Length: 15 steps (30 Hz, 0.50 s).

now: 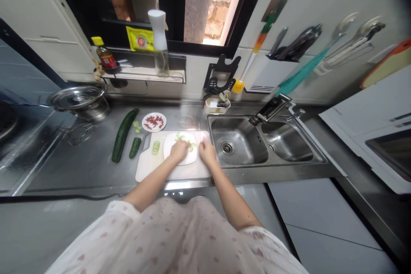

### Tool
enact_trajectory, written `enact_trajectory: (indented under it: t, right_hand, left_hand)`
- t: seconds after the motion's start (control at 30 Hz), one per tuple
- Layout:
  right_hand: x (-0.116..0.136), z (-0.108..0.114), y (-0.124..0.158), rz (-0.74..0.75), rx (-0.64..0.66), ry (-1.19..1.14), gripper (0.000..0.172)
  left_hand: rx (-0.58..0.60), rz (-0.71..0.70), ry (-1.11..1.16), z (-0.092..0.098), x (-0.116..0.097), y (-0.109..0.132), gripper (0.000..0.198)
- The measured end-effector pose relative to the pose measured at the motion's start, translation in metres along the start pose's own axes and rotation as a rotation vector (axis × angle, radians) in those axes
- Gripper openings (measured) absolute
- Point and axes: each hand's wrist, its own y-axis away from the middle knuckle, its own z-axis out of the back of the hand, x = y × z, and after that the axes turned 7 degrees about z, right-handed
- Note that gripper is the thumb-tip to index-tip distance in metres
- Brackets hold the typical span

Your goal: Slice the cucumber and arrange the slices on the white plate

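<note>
A white plate [167, 154] rests on a white cutting board [146, 171], with thin cucumber slices [193, 144] spread over its upper part. My left hand [180, 150] reaches over the plate, its fingers closed together at a slice. Just right of the plate, above the board's right side, my right hand [207, 152] is curled closed; whatever its fingers may hold is hidden. A short stack of cucumber slices [156, 147] lies on the board left of the plate.
Left of the board are a long cucumber [123, 137], a cut cucumber piece [135, 147] and loose slices [137, 126]. Behind it stands a small plate of red bits [154, 122]. A double sink [239, 160] adjoins on the right; a lidded pot [81, 102] stands far left.
</note>
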Motion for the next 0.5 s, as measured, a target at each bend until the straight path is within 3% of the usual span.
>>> enact_trajectory:
  t: [0.2, 0.5]
  right_hand:
    - [-0.005, 0.002, 0.015, 0.038, -0.086, -0.131, 0.03]
    - [-0.028, -0.006, 0.038, 0.105, -0.228, -0.316, 0.025]
  left_hand:
    - [-0.155, 0.067, 0.188, 0.001, 0.019, 0.021, 0.037]
    - [-0.389, 0.315, 0.375, 0.002, 0.095, 0.07, 0.032]
